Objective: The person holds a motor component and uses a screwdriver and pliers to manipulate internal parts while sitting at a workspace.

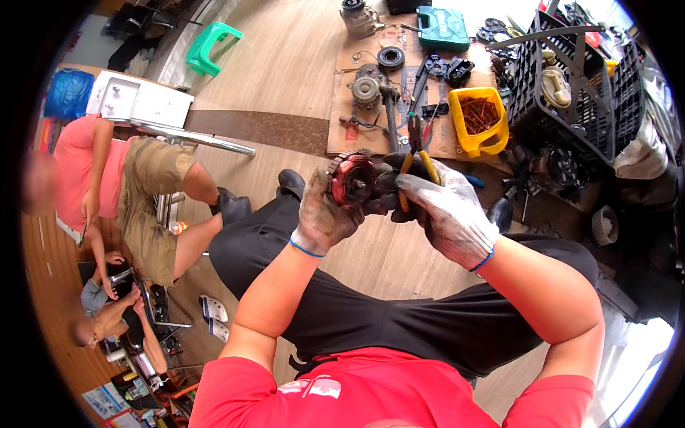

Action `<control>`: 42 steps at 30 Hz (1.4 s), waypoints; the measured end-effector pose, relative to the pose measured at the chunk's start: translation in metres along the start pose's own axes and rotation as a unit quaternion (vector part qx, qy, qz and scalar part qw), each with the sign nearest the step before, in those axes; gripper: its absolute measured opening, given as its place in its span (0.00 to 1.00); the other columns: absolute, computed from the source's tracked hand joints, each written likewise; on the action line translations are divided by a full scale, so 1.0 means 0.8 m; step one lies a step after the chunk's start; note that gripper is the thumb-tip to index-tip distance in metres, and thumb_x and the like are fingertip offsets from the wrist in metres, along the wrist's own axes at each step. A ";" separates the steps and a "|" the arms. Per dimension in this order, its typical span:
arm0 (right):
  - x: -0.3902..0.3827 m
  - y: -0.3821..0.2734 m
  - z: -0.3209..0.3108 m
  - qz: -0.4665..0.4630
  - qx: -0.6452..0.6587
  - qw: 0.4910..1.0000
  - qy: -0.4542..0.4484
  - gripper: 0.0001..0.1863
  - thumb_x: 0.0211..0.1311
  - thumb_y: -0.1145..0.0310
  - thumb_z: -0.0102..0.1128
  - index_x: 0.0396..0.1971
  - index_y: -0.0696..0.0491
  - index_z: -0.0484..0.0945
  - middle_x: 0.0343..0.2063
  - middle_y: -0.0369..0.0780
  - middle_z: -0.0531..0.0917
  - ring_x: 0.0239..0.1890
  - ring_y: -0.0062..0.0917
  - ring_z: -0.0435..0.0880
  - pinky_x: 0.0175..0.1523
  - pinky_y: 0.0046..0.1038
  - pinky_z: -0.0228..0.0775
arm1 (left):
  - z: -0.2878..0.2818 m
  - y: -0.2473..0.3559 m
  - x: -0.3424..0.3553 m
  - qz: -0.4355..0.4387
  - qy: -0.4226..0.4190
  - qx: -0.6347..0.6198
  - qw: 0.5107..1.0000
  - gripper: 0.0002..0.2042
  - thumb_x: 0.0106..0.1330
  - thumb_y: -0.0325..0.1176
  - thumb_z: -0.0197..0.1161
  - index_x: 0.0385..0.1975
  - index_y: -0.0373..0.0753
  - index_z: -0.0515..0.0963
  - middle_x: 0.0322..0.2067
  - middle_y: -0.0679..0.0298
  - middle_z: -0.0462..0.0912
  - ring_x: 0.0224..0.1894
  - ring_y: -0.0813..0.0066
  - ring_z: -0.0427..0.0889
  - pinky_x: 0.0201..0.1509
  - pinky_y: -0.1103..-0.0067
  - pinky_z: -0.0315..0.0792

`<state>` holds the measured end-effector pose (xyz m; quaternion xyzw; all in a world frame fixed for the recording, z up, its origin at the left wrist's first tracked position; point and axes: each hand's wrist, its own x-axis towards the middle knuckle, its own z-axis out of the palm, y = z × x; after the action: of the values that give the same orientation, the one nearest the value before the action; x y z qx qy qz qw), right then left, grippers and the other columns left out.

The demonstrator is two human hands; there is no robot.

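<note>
A: Nearest first. The hands?

B: Both gloved, close together above the black trousers (399,332). Left hand (325,214) clamped round the rim of a wound stator (351,178), copper-red coils inside; right hand (455,212) wrapped on pliers with yellow handles (431,168). Dark fingertips crowd the stator's right side; exact contact there hard to tell.

A: How would it handle?

B: Dense for its size, I'd judge: metal, stiff outside. Windings look the delicate part, easily nicked. Gloves are grimy, so perhaps slick. Best hold: the ridged outer rim, away from the coils.

A: Beyond the hands?

B: Cardboard sheet (446,148) on the floor. Yellow cut-open jug (465,140) of copper-coloured scraps stands at its near right, just past the right hand: likeliest thing to knock. Gear housing (367,90) to the left of it, black ring (390,56) behind that, teal tool case (444,30) at the far side.

A: Obstructions?

B: Black plastic crate (586,132), piled with parts, hems in the right. Left: a seated co-worker in a pink shirt (84,153), well apart. Green stool (207,51) farther off.
</note>
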<state>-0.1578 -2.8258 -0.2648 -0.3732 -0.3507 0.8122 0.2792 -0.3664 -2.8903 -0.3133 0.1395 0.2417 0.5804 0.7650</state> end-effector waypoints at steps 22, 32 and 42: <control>0.022 0.038 -0.019 0.087 0.110 0.990 0.011 0.08 0.69 0.67 0.62 0.44 0.52 0.77 0.29 0.34 0.80 0.28 0.20 0.79 0.36 0.29 0.80 | 0.030 0.004 0.002 0.067 0.122 0.293 0.946 0.38 0.60 0.21 0.67 0.70 0.27 0.56 0.59 0.51 0.71 0.59 0.67 0.76 0.65 0.72 0.72; 0.039 0.046 -0.019 0.105 0.083 0.991 -0.005 0.11 0.72 0.68 0.58 0.49 0.55 0.76 0.33 0.38 0.84 0.29 0.23 0.83 0.38 0.31 0.82 | 0.014 -0.006 -0.004 0.008 0.163 0.124 0.979 0.20 0.70 0.23 0.59 0.61 0.30 0.69 0.53 0.52 0.81 0.53 0.64 0.84 0.60 0.70 0.79; 0.043 0.049 -0.014 0.095 0.141 0.985 -0.004 0.10 0.70 0.70 0.60 0.48 0.55 0.76 0.37 0.39 0.84 0.35 0.24 0.86 0.39 0.31 0.84 | -0.003 -0.011 -0.008 0.022 0.185 0.073 0.980 0.12 0.74 0.25 0.55 0.53 0.30 0.75 0.50 0.52 0.83 0.50 0.64 0.85 0.58 0.69 0.81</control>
<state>-0.1759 -2.8207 -0.3146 -0.3584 -0.1968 0.8778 0.2494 -0.3613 -2.8990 -0.3184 0.0905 0.4170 0.5940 0.6819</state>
